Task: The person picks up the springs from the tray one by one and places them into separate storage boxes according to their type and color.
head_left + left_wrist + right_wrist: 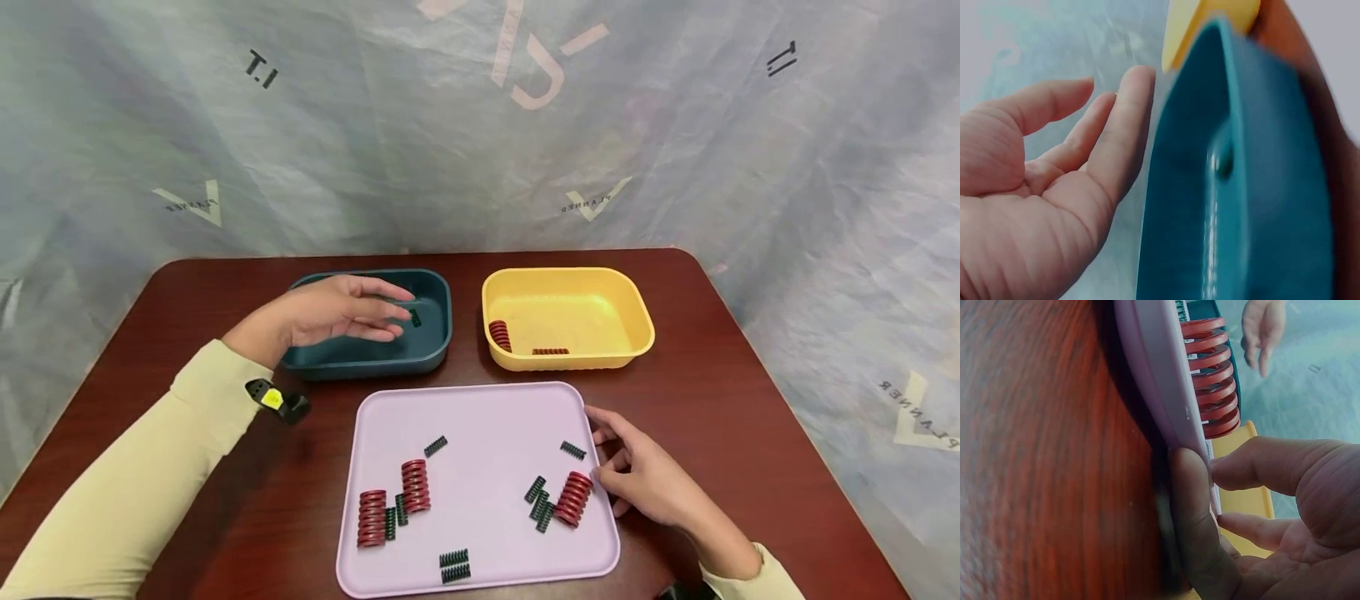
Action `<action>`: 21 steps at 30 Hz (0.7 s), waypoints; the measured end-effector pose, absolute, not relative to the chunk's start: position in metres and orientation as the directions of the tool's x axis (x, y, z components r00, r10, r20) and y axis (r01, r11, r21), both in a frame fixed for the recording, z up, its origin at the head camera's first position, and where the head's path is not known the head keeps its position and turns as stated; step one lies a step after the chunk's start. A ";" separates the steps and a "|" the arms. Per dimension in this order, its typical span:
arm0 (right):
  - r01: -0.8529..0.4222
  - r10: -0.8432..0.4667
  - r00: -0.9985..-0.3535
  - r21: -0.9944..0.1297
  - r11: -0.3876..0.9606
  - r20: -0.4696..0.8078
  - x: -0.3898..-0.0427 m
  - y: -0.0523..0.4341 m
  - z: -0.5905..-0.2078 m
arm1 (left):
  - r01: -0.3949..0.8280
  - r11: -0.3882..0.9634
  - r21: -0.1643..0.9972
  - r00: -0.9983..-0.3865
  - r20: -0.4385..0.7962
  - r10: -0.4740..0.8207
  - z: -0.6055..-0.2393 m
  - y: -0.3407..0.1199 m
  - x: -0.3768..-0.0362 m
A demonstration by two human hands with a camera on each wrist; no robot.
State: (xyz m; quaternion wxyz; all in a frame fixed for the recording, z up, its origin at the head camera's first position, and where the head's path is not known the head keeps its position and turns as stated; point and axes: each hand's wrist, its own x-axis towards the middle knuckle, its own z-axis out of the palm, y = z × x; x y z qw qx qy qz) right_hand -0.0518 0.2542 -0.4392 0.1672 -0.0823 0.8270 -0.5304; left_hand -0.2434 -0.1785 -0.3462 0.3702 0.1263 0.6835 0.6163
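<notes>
My left hand (341, 310) hangs over the dark teal bin (367, 367), fingers spread loosely and nothing between them. One small dark green spring (416, 317) lies inside that bin, near the fingertips in the head view. At the right edge of the lilac tray (487, 417), my right hand (645, 475) pinches the rim, as the right wrist view shows, with the thumb (1254, 464) on one side and a finger on the other. On the tray beside that hand lie a large red spring (573, 499) and several small dark green springs (541, 505).
Two more large red springs (416, 486) lie on the tray's left part, with small green springs (454, 566) around and at the front. The yellow bin (570, 279), back right, holds red springs (499, 335). A printed sheet hangs behind the brown table (720, 367).
</notes>
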 end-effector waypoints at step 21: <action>0.023 -0.307 -0.937 -0.906 0.422 -0.168 -0.050 0.254 -0.442 | -0.284 0.349 0.893 -0.517 -0.449 0.729 -0.386 -0.130 -0.172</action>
